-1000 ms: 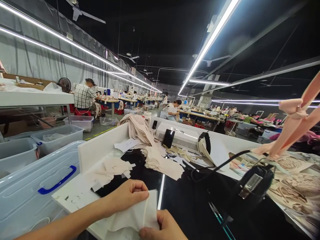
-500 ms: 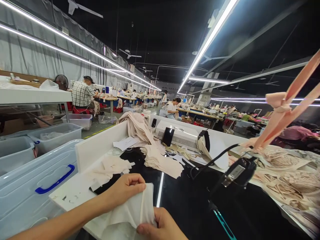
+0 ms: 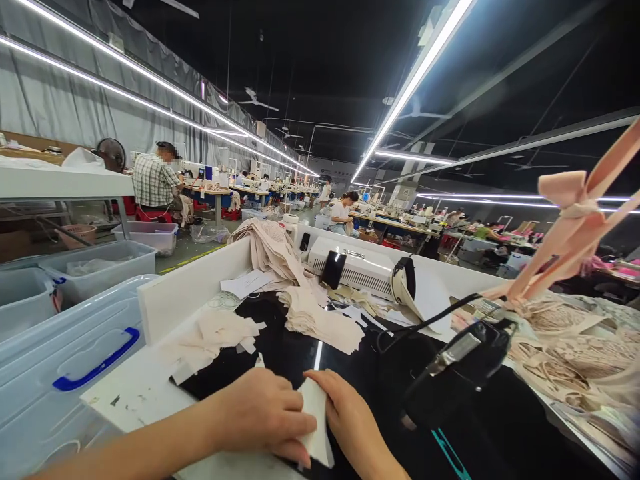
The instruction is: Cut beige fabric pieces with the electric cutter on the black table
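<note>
Pinching a thin, limp cream fabric piece (image 3: 315, 417) at the worktop's (image 3: 140, 393) six o'clock, left hand (image 3: 260, 417) and right hand (image 3: 350, 420) clamp opposite edges, apparently folding it.

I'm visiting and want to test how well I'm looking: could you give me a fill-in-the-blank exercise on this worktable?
1. Both hands, left hand and right hand, pinch a piece of ____ fabric.
2. The clear bin's lid has a ____ handle.
3. The ribbon hanging at the right is tied in a ____.

Missing words: white; blue; bow
</note>
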A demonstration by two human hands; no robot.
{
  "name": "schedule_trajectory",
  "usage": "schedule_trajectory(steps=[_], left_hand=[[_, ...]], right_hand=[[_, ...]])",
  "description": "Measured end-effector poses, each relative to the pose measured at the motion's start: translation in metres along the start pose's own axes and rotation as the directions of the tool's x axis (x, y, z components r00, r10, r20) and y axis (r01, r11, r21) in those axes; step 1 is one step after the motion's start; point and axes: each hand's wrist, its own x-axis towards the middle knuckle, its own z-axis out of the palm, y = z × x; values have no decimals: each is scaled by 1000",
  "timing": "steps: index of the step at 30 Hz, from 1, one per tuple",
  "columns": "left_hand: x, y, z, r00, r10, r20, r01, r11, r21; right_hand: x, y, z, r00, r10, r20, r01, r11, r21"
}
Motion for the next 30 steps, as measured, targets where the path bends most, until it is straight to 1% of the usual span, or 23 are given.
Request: schedule_trajectory(steps=[1, 2, 5, 7, 9, 12, 14, 16, 18, 21, 23, 26, 28, 30], left_hand=[[0, 5, 10, 1000, 7, -15, -7, 1000, -3], [0, 9, 19, 998, -9, -56, 8, 1000, -14], [1, 19, 41, 987, -80, -141, 71, 995, -66], [1, 21, 50, 985, -100, -141, 87, 992, -93], [0, 22, 54, 986, -112, -120, 100, 989, -106], [-1, 22, 53, 987, -122, -107, 110, 987, -114], [-2, 22, 51, 988, -108, -114, 96, 990, -107], [-2, 23, 49, 989, -94, -117, 83, 992, -96], [-3, 23, 48, 988, -88, -125, 77, 993, -94], [-3, 24, 48, 987, -75, -140, 62, 994, -94], [-4, 23, 49, 988, -68, -138, 56, 994, -94], [-6, 21, 48, 988, -59, -143, 47, 995, -87], [-9, 21, 46, 988, -60, -145, 51, 996, -67], [-13, 20, 41, 987, -83, -138, 79, 996, -35]], right_hand=[[-2, 5, 1, 1000, -7, -1, 6, 998, -57], [-3, 9, 2, 1000, -15, 0, 15, 994, -111], [-6, 17, 4, 999, -50, 2, 48, 963, -267], [-5, 21, 2, 998, -66, -8, 58, 928, -369], [-1, 27, -6, 997, -75, -37, 48, 881, -470], [4, 39, -23, 989, -81, -127, -11, 804, -595], [4, 45, -33, 977, -99, -191, -49, 763, -644], [2, 45, -35, 967, -143, -213, -37, 744, -667], [-3, 40, -29, 962, -211, -174, 42, 741, -670], [-11, 29, -10, 948, -309, -71, 191, 737, -648], [-14, 26, 1, 940, -340, -28, 245, 731, -636], [-16, 27, 8, 942, -336, -24, 245, 732, -636], [-17, 29, 7, 945, -324, -34, 228, 733, -641], [-17, 30, 5, 948, -316, -37, 219, 734, -643]])
